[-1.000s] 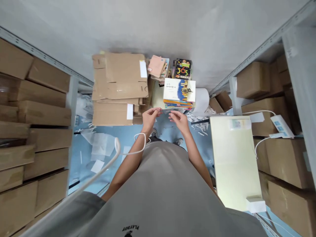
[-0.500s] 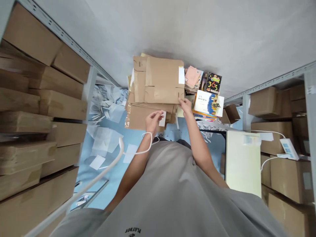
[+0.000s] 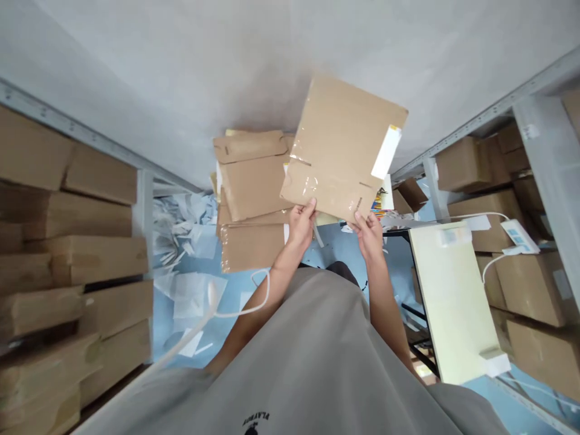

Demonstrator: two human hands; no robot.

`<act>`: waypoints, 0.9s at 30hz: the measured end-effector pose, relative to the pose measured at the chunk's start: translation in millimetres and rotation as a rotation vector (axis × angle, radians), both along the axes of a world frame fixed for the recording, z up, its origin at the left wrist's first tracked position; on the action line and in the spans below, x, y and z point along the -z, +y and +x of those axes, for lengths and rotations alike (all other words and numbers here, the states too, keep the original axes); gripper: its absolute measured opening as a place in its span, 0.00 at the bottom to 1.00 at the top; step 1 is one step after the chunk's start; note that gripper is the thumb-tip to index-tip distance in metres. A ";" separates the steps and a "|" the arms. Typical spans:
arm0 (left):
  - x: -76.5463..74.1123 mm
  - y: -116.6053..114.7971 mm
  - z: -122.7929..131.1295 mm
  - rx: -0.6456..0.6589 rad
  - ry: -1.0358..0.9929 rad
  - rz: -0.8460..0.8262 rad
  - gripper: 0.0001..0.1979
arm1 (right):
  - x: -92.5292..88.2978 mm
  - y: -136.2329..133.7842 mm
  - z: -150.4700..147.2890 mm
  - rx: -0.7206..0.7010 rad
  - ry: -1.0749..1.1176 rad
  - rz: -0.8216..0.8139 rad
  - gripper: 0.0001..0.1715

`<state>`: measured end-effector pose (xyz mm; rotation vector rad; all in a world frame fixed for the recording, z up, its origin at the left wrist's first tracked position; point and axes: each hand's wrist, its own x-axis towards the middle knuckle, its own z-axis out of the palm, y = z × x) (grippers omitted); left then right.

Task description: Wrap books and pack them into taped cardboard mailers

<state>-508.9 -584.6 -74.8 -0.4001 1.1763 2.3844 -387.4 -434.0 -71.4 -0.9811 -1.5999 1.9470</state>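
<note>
A flat cardboard mailer point(image 3: 339, 139) is tilted up in front of me, a white label on its right edge and shiny clear tape along its left side. My left hand point(image 3: 302, 226) pinches its lower edge near the left corner, thumb on top. My right hand point(image 3: 369, 234) grips the same edge near the right corner. To the left, partly behind the mailer, lies a pile of flattened cardboard point(image 3: 254, 187). The books to the right are mostly hidden behind the mailer; only a few colourful edges show.
Stacked cartons fill the shelves on the left point(image 3: 102, 260) and right point(image 3: 487, 223). Loose papers point(image 3: 194, 241) litter the blue floor. A pale table point(image 3: 448, 302) stands to my right, and a white power strip point(image 3: 521, 235) hangs beside it. A white cable point(image 3: 240, 313) crosses near my left forearm.
The mailer has come off the cardboard pile, moved right and now tilts in both hands. My left hand has taken hold of its lower edge. The books are now mostly covered.
</note>
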 end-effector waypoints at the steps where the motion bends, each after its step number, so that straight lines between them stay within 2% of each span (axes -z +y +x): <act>1: 4.7 11.9 3.7 0.057 0.025 -0.007 0.27 | 2.2 8.3 19.6 0.069 -0.040 0.038 0.36; 4: 21.6 40.7 14.5 0.244 0.171 -0.135 0.27 | -0.6 40.2 86.0 0.392 -0.150 0.212 0.41; 7: 38.6 68.5 21.0 0.432 0.367 -0.382 0.27 | -17.5 74.2 165.6 0.648 -0.291 0.423 0.42; 10: 49.1 107.3 33.8 0.633 0.545 -0.428 0.28 | -33.2 102.8 246.8 0.703 -0.450 0.554 0.41; 13: 51.0 156.2 61.1 0.839 0.675 -0.358 0.29 | -32.7 130.0 312.7 0.717 -0.517 0.544 0.45; 18: 48.4 248.3 123.5 1.175 0.848 -0.362 0.31 | 0.0 186.6 396.5 0.731 -0.459 0.481 0.48; 21: 50.6 307.5 163.7 1.330 0.956 -0.364 0.29 | 24.6 218.8 451.4 0.703 -0.456 0.457 0.40; 24: 57.1 369.5 207.7 1.368 1.058 -0.387 0.22 | 45.5 236.9 506.7 0.713 -0.556 0.442 0.31; 27: 66.6 428.1 255.1 1.287 1.123 -0.404 0.16 | 64.2 240.8 546.3 0.710 -0.704 0.427 0.32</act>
